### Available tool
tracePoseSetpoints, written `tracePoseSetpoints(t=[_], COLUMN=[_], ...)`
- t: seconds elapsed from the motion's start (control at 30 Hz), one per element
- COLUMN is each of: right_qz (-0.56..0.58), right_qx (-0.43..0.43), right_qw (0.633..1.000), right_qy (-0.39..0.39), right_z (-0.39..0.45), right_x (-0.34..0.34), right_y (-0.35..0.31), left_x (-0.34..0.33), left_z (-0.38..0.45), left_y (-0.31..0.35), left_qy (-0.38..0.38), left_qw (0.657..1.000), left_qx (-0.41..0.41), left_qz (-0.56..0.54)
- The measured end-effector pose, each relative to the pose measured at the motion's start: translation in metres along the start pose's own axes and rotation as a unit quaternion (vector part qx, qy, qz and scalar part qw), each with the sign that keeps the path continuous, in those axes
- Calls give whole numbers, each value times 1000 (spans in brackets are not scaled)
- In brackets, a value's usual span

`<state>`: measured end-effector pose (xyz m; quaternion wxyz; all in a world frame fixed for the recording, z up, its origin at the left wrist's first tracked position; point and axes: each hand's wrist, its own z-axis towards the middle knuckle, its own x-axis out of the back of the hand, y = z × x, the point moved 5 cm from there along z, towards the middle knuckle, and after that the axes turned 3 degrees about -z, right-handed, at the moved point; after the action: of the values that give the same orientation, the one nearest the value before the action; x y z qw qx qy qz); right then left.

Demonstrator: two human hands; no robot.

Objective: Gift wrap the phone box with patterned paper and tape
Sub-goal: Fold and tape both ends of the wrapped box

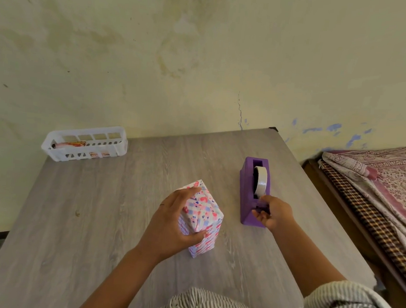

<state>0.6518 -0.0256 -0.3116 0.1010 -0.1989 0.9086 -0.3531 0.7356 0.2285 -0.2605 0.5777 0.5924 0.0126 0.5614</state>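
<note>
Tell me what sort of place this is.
Probably a room in a home, likely a bedroom: a bed with patterned covers stands beside the wood-grain table, against a stained, peeling painted wall.

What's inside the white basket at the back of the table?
The white basket holds a roll of patterned paper with red and pink print, lying along its length. The slotted wall hides most of it, so anything else inside can't be seen.

No readable text, labels or numbers.
</note>
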Motion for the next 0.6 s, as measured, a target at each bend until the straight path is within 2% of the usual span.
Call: tracePoseSetpoints(t=[0.2,0.33,0.6], right_qz=[104,123,88], right_qx=[72,134,124], right_qw=[992,983,988], right_qy=[26,31,-18], right_z=[-7,-4,11], right_x=[-1,5,21], right_y=[13,29,33], left_x=[-1,-1,2], left_z=[0,0,3], left_y=[-1,-1,3], left_qy=[-8,-5,-4], left_qw=[1000,1000,1000], left_qx=[14,10,1], left_qz=[-11,-10,-20])
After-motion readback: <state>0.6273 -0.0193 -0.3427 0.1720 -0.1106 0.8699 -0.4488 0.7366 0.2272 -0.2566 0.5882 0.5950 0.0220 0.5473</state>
